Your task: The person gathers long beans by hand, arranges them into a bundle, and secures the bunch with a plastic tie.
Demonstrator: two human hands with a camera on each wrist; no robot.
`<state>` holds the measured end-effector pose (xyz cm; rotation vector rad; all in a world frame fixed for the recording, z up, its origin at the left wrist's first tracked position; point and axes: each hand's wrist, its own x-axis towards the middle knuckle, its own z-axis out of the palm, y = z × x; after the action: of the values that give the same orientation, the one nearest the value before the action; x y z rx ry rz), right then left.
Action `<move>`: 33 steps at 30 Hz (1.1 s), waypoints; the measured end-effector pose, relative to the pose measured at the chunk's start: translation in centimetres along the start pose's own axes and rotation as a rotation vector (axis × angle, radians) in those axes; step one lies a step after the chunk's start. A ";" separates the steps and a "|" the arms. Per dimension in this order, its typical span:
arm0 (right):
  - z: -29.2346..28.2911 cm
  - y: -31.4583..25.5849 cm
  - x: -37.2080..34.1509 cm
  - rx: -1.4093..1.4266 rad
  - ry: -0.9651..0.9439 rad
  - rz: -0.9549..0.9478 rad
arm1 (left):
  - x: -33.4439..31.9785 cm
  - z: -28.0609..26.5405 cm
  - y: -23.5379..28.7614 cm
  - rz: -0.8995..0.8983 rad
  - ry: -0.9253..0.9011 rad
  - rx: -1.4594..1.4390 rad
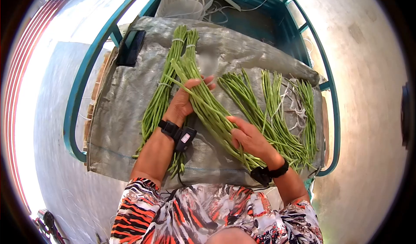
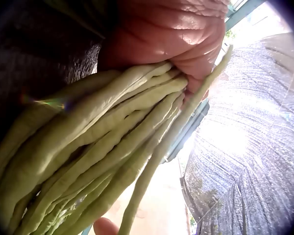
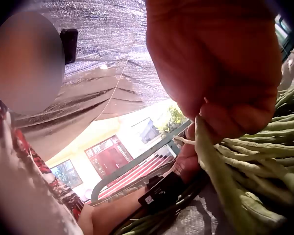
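Observation:
My left hand (image 1: 183, 100) grips a loose bunch of long green beans (image 1: 210, 105) near its upper end, fingers showing past the far side. In the left wrist view, the palm (image 2: 171, 36) lies against the beans, and one bean (image 2: 174, 129) stands apart from the rest. Lower down the bunch, my right hand (image 1: 252, 139) has its thumb and fingers curled. It pinches a single bean (image 3: 213, 171) in the right wrist view. Beside the left forearm lie tied bundles of long beans (image 1: 165, 77), with pale bands around them.
More long beans (image 1: 271, 109) lie in loose groups on the right of the grey sheet (image 1: 117, 122), with white strips (image 1: 298, 109) among them. A dark phone (image 1: 131, 48) rests at the upper left. Teal rails (image 1: 80, 88) flank both sides, and clear plastic containers (image 1: 177, 5) stand beyond.

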<state>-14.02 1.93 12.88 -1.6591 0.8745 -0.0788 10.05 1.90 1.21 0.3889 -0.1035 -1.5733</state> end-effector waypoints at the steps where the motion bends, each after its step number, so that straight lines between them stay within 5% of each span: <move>1: 0.0 0.6 0.0 0.101 -0.040 -0.007 | 0.0 0.0 0.0 0.000 0.027 0.004; 4: 0.0 0.1 -0.8 0.618 -0.181 0.136 | 0.0 0.2 0.0 0.002 0.059 0.015; 7: -0.2 -0.3 -0.9 0.886 -0.212 0.028 | 0.0 0.1 -0.2 0.011 0.068 0.014; 11: -1.0 -3.3 -0.9 0.808 -0.150 -0.169 | 0.0 0.0 -0.2 0.002 0.063 0.013; 15: -1.9 -5.0 0.4 0.662 -0.068 -0.310 | 0.2 -0.3 -0.1 -0.010 0.070 0.010; 24: -1.1 0.6 2.5 -0.271 0.084 -0.153 | -0.5 1.4 0.1 0.024 -0.084 -0.019; 28: -1.3 0.0 1.5 -0.512 0.147 -0.056 | -0.6 1.2 0.0 0.029 -0.084 -0.022; 33: -0.6 1.8 1.1 -0.562 0.209 -0.220 | -0.6 1.6 0.1 0.046 -0.140 -0.013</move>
<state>-14.43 0.79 11.02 -2.3043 0.9182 -0.1720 9.62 2.24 2.79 0.2635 -0.2086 -1.5542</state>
